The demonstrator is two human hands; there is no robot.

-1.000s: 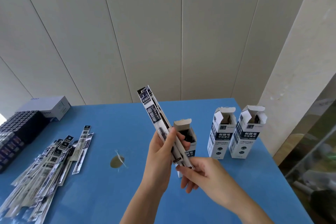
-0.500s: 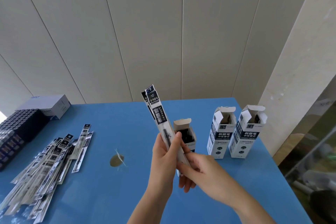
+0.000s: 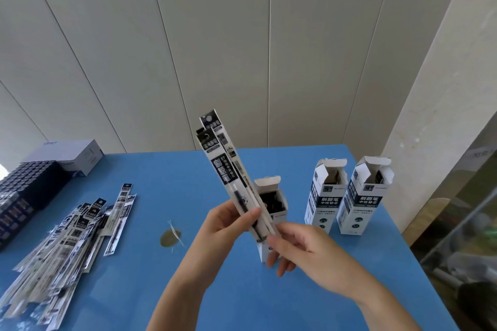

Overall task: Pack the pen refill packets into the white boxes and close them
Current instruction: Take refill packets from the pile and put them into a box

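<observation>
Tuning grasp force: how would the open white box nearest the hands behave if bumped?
The open white box probably tips easily: it stands tall on a narrow base. It looks like thin card, so likely light and crushable. On the smooth blue table it may slide first.

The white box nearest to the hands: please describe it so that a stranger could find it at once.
On the blue table, three open white boxes stand toward the right side. This white box is the leftmost, just behind the right hand. Unlike its two neighbours, it stands apart, nearer the person, and the held packets partly cover it.
</observation>
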